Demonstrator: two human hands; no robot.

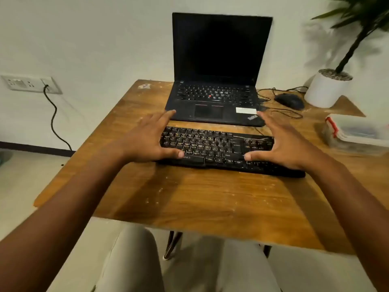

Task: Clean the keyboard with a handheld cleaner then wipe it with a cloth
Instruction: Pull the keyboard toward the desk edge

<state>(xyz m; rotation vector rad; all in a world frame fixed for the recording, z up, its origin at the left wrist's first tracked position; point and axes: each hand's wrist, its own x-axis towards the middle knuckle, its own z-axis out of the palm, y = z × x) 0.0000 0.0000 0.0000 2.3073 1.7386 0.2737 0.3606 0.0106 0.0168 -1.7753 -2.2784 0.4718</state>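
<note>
Black keyboard (219, 149) lies on wooden table (200, 199), just in front of open laptop (216, 81) (screen dark). Left hand (147, 142) & right hand (282, 144) at keyboard's ends, fingers spread, holding nothing.

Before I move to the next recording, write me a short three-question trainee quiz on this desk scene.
1. True or false: the left hand and right hand are spread open at the two ends of the black keyboard.
2. Multiple choice: what sits directly behind the keyboard on the wooden table? A) a printer B) an open laptop with a dark screen C) a stack of books
3. Fill in: the wired mouse lies next to the white ____ holding a plant.

Key: 1 true; 2 B; 3 pot. No handheld cleaner or cloth is visible.
</note>
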